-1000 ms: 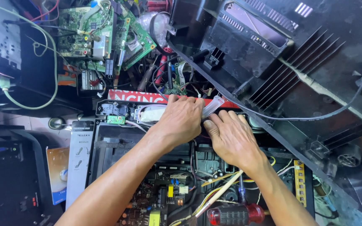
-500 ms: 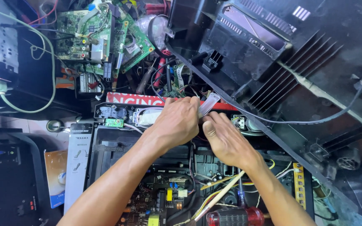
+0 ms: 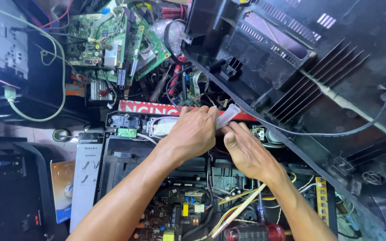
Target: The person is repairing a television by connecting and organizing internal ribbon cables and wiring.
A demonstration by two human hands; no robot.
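Cluttered bench (image 3: pixel 32 134) holds an opened player (image 3: pixel 166 178). Left hand (image 3: pixel 193 131) pinches a clear tube (image 3: pixel 226 117); right hand (image 3: pixel 246 149), curled, touches it. Circuitry remains exposed, unassembled.

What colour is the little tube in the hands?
The tube is clear, almost see-through; the head view shows it best.

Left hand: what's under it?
The left hand covers the upper edge of an opened black chassis; a white-rimmed part pokes out beside it. Whatever lies directly beneath the palm is hidden.
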